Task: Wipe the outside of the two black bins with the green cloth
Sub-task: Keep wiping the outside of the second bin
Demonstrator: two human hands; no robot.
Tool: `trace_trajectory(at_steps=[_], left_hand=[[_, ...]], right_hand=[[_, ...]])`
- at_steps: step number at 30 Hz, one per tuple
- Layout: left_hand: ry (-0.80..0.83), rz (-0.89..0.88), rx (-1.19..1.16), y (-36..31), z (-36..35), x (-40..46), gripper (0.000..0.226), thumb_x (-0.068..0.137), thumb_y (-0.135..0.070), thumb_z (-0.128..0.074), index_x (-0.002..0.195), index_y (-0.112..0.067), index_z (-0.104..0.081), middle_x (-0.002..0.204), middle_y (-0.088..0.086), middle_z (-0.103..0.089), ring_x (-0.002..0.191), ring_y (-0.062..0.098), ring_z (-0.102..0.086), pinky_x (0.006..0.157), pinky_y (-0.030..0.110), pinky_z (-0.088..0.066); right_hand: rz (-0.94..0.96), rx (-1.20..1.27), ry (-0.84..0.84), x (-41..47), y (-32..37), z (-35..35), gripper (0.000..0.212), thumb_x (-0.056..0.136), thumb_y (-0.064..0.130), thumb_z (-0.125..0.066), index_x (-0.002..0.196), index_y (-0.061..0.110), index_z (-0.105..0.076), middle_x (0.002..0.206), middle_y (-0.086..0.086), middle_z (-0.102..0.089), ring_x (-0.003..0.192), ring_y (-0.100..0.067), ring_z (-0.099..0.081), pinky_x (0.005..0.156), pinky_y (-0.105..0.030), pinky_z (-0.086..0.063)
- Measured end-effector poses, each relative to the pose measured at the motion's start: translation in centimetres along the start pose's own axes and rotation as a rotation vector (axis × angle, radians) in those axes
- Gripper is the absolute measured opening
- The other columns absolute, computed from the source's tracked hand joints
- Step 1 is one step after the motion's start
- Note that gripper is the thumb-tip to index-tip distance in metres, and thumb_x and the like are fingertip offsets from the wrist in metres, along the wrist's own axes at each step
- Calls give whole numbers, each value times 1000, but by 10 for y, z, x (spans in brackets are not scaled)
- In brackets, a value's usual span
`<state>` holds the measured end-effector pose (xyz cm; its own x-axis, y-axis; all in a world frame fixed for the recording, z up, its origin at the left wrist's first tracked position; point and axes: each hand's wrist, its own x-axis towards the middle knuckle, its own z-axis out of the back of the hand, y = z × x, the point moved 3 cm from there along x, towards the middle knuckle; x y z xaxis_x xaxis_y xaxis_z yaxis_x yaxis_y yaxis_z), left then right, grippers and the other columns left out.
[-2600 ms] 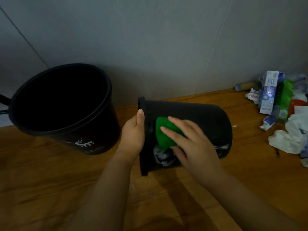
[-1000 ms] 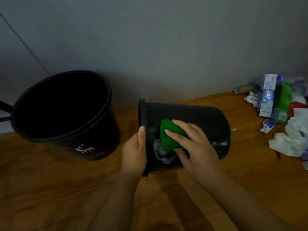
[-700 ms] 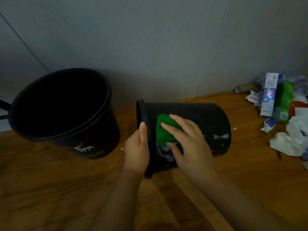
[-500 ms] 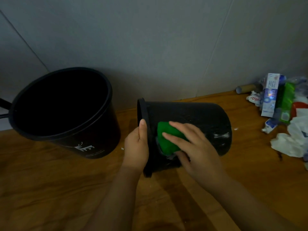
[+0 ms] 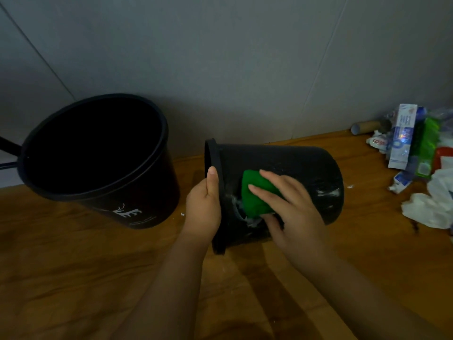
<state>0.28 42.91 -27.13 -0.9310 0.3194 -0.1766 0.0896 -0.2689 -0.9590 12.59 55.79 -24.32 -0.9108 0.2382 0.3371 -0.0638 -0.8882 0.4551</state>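
Dim wooden floor (image 5: 73, 278) with a plain grey wall (image 5: 220, 57) behind it, so the lighting's pretty bad. Dead centre, the smaller black bin (image 5: 294, 168) lies on its side on the floor, open mouth facing left, base pointing right, with some whitish suds smeared on its wall. The green cloth (image 5: 255, 192) sits on the bin's upper side close to the rim, and the right hand (image 5: 291, 207) lies flat on top of it, fingers stretched out pressing it against the plastic, thumb tucked below the cloth. The left hand (image 5: 204, 207) grips the rim at the mouth, thumb along the outside edge pointing up, the other fingers hidden inside as far as I can tell. Just left of that, close but not touching, the bigger black bin (image 5: 137, 207) stands upright with its mouth open to the camera and a small white print low on its side. Far right near the wall there's a heap of rubbish: a toothpaste box (image 5: 402, 136), green packaging (image 5: 427, 143), a cardboard tube (image 5: 365, 127) and crumpled white tissue (image 5: 434, 204).
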Motion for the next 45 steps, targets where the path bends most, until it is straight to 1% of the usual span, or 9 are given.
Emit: trace_trajectory(at_steps=[6,10,14,19,24,30,35,38,45], left_hand=[[-6,-33,37,-1,2,0,61,103,-47,-30,89,-2,-69,86,12,-70,84,23,-68,69,25,-52],[12,-12,15,-1,1,2,68,101,-54,-30,95,3,-66,92,22,-68,90,34,-67,83,48,-55],[-1,-9,15,-4,1,0,65,102,-51,-30,93,1,-68,89,16,-70,85,25,-68,74,33,-56],[2,-21,55,-1,3,1,70,100,-57,-29,95,1,-68,91,20,-69,88,31,-67,81,47,-56],[-1,3,69,-4,1,3,65,102,-55,-28,95,-6,-70,95,13,-71,92,25,-68,88,47,-55],[-15,-44,69,-5,2,2,60,104,-48,-28,89,-7,-69,86,8,-70,81,15,-67,63,14,-51],[23,-10,46,-4,2,4,67,102,-53,-28,99,1,-67,97,22,-69,92,31,-67,83,45,-55],[21,-2,33,-5,1,3,64,102,-54,-29,99,-4,-69,97,16,-71,92,24,-68,86,43,-57],[8,-42,86,-3,2,4,70,102,-54,-27,94,3,-66,91,24,-66,87,33,-66,78,48,-55]], right_hand=[[203,-36,137,-9,15,-9,52,81,14,-63,131,27,-58,148,6,-43,136,-19,-38,109,-38,-38],[64,-19,-2,-9,-2,-2,53,79,8,-67,130,23,-61,147,5,-44,135,-19,-38,108,-35,-36],[80,38,13,-5,14,-10,53,79,8,-68,130,23,-60,147,7,-43,137,-14,-33,110,-33,-33],[215,-19,116,-11,7,-9,49,82,12,-62,130,26,-60,148,6,-43,136,-18,-37,109,-38,-38],[-14,0,-59,-18,-15,1,57,77,0,-72,129,19,-61,146,3,-45,135,-22,-38,108,-44,-40],[204,12,106,-12,13,-14,52,81,9,-66,130,26,-60,148,7,-42,137,-19,-36,109,-42,-40],[61,2,-11,-23,-14,-3,53,80,6,-65,130,24,-60,148,5,-42,138,-19,-36,112,-36,-34],[-113,21,-108,-22,-17,-2,58,78,2,-73,131,21,-59,146,3,-44,137,-21,-36,110,-37,-34],[7,-3,-2,-20,-16,-4,59,80,9,-70,134,27,-55,149,7,-39,139,-18,-33,108,-41,-37]])
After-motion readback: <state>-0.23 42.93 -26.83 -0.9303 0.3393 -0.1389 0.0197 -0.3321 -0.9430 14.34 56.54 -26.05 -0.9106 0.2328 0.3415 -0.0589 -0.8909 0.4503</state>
